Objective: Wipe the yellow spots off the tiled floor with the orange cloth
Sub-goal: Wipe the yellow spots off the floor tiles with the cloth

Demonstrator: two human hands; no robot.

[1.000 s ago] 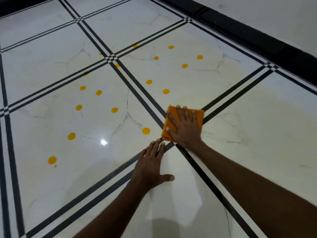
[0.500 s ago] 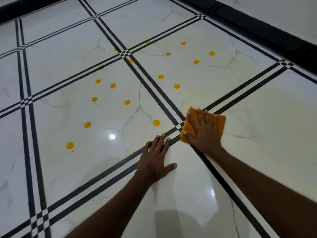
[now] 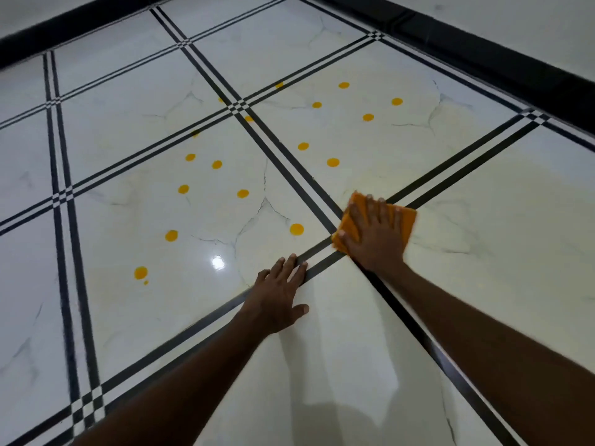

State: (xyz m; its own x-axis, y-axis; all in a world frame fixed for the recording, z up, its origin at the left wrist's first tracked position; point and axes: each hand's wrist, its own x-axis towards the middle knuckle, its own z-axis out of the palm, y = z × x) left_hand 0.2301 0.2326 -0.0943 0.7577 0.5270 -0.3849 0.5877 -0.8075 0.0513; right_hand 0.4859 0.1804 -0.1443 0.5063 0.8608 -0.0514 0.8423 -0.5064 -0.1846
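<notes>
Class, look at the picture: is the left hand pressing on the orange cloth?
No, the left hand lies flat on bare floor; the right hand presses the cloth.

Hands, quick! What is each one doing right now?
Left hand: open, flat on the tiled floor, holding nothing.
Right hand: open, fingers straight, pressing the orange cloth onto the floor.

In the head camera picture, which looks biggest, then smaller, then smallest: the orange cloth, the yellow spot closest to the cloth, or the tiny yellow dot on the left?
1. orange cloth, partly hidden under the right hand
2. yellow spot
3. tiny dot
</notes>
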